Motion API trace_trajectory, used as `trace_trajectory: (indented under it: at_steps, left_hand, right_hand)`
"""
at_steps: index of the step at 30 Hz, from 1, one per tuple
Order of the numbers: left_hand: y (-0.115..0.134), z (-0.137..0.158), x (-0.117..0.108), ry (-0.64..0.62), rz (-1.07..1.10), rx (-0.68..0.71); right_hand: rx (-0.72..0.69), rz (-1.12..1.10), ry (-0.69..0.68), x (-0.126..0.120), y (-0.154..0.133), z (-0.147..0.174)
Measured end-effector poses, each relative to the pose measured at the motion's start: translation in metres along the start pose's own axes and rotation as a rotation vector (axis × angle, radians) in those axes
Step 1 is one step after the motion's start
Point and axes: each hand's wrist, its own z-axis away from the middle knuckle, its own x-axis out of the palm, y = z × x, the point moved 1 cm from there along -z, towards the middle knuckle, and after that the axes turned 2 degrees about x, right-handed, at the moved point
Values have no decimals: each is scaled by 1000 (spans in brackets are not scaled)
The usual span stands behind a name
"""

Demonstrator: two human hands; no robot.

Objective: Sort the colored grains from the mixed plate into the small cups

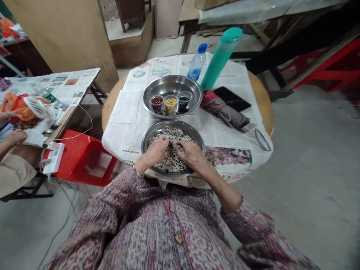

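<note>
A steel basin (201,140) at the table's near edge holds a spread of mixed grains (172,162), white with black, yellow and dark red bits among them. My left hand (157,150) reaches in over the left rim, its fingers curled and tips down at the grains. Opposite it, my right hand (192,153) bends its fingers into the same grains from the right. Whatever lies between the fingertips of either hand is too small to make out. Just behind, a larger steel basin (152,85) contains clear cups of red beans (156,101), yellow kernels (170,105) and black beans (183,102).
Newspaper (123,127) covers the round table. Behind the basins stand a water bottle (197,62) and a green tumbler (221,56); a folded umbrella (225,112) and a phone (232,98) lie right. Leftward are a red stool (78,157), a power strip (54,157) and another person's hand (15,137).
</note>
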Motion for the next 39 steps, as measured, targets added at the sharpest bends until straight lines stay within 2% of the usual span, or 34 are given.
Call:
trace_trajectory:
  at_steps: [3, 8, 13, 16, 19, 22, 24, 28, 32, 35, 39]
  left_hand:
    - [8, -8, 4, 0, 49, 6]
    - [14, -19, 4, 67, 197, -165]
    - [10, -9, -4, 36, 321, -224]
    - [10, 11, -7, 58, 290, -163]
    - [12, 35, -10, 43, 217, -7]
    - [13, 53, -14, -14, 174, 145]
    - [11, 57, -18, -9, 157, 164]
    - [0, 45, -18, 74, 72, 103]
    - [-7, 22, -7, 63, -9, 36]
    - [-4, 8, 1, 43, -4, 68]
    - [8, -4, 7, 21, 53, 114]
  right_hand:
    - [25, -51, -22, 3, -3, -7]
    - [136, -121, -44, -3, -11, -20]
    - [175, -252, -78, -14, -26, -15]
    - [126, -300, -71, -17, -38, -1]
    - [38, -230, -69, -17, -47, 16]
    - [-28, -154, -58, -18, -45, 28]
    - [-8, -138, -23, -21, -38, 30]
    - [92, -58, 24, -26, -18, 22]
    - [67, 68, 41, -27, -11, 8]
    - [49, 114, 13, -20, -11, 0]
    - [12, 20, -39, -8, -8, -6]
